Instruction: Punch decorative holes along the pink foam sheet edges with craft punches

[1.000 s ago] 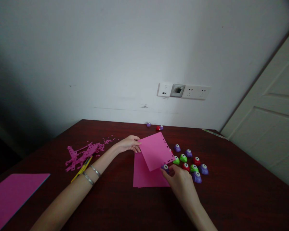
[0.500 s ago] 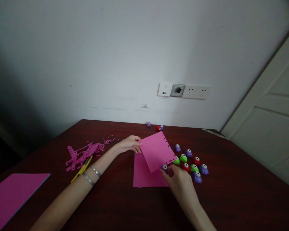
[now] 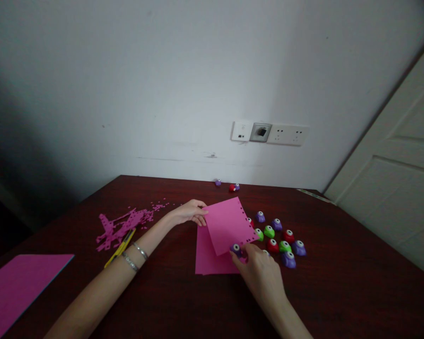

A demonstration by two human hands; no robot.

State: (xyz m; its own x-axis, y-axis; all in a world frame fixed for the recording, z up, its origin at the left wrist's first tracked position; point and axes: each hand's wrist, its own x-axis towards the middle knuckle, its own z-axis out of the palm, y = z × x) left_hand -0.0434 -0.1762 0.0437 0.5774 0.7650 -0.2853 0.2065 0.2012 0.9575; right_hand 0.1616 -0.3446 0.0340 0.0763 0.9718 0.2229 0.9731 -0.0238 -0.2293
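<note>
My left hand pinches the left corner of a pink paper sheet, lifted and tilted above the table. Small punched holes run along the sheet's right edge and part of its lower edge. My right hand grips a purple craft punch with a white eye-like button, set at the lower edge of that sheet. Beneath lies a stack of pink paper, partly covered by the raised sheet. Several purple, green and red punches stand just right of my right hand.
Pink paper scraps and tiny cut-outs lie on the left, beside a yellow cutter. Pink sheets rest at the near left edge. More punches stand by the wall, under the sockets.
My right hand and the purple punch have shifted a little left along the sheet's lower edge. The sheet has tilted slightly, uncovering a red punch behind it. My left hand keeps its place.
</note>
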